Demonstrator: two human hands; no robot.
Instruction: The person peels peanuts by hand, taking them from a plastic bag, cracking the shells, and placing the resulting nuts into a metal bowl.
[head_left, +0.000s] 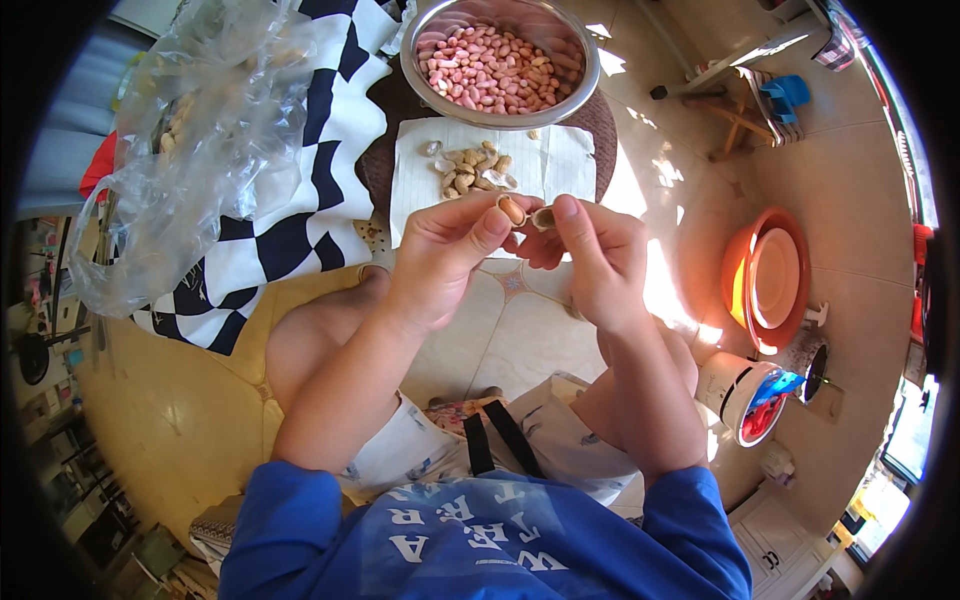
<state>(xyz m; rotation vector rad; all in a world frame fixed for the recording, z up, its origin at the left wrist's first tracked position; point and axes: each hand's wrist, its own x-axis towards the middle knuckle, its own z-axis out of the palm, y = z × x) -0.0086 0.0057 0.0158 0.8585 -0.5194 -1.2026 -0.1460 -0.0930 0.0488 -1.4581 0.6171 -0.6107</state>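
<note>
Between the thumb and fingers of my left hand (450, 247) is a half peanut shell with a pink-brown kernel (512, 211) lying in it. My right hand (600, 247) pinches the other piece of shell (544, 218), its hollow inside facing up. Both hands are close together over the near edge of a lined paper sheet (566, 161). On that sheet, just beyond my fingers, lies a small heap of peanuts and shell pieces (472, 169). A steel bowl (409, 56) behind it holds many shelled pink peanut kernels (495, 71).
The sheet and bowl rest on a round brown stool (375, 165). At left, a clear plastic bag (247, 127) with unshelled peanuts lies on a black-and-white checkered cloth (300, 247). Orange basins (799, 292) and a white bucket (731, 386) stand at right. A folding stool (742, 120) is farther back.
</note>
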